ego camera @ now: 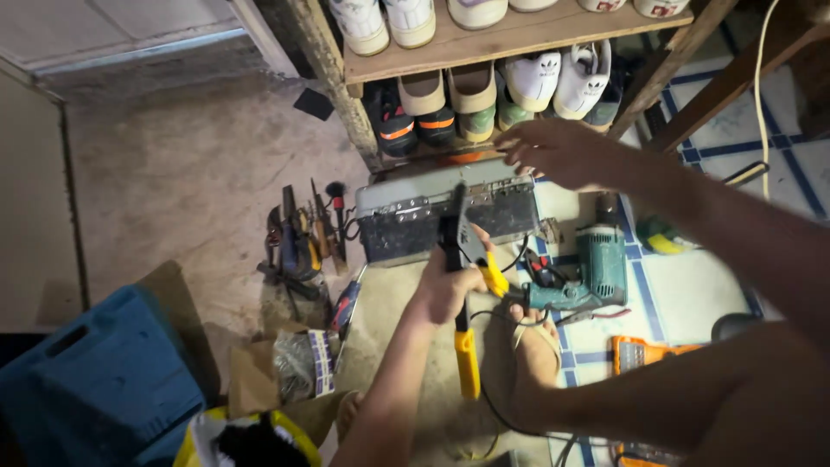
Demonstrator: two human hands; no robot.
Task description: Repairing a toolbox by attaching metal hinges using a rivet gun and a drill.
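My left hand (448, 290) grips a tool with black and yellow handles (465, 346), pliers or cutters by the look of it, held upright over the floor in front of a grey metal toolbox (406, 216). Its black head (451, 229) overlaps the box's front. My right hand (553, 151) is stretched out above the box's right end with fingers spread and nothing in it. A teal electric drill (588, 272) lies on the floor just right of the left hand, its black cord running under my foot in a sandal (538, 346).
A wooden shoe rack (484, 43) with several shoes and slippers stands behind the toolbox. Hand tools (303, 242) lie left of the box. A blue plastic case (95, 372), a bag of hardware (298, 363) and an orange device (644, 355) lie on the floor.
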